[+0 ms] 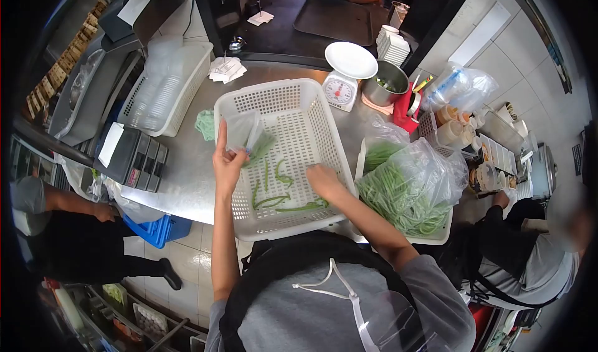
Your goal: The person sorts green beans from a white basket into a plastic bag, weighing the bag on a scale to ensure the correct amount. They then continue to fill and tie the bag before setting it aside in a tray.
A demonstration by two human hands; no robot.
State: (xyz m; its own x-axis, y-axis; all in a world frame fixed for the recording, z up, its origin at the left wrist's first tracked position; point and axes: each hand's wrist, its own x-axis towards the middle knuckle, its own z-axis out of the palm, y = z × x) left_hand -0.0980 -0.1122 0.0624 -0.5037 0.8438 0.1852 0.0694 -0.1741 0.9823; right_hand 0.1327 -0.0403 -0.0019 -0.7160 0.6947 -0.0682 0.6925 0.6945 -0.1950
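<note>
A white perforated plastic basket lies in front of me, with several long green beans loose on its floor. My left hand, index finger pointing up, pinches a small clear plastic bag above the basket's left side. Green beans show at the bottom of this bag. Over the right side of the basket, my right hand has its fingers curled in, close to a few beans by the near wall. What those fingers hold, if anything, is hidden.
At right, a large clear bag of green beans sits in a white tray. A kitchen scale and a metal pot stand behind. Plastic containers fill a crate at left. Other people stand on both sides.
</note>
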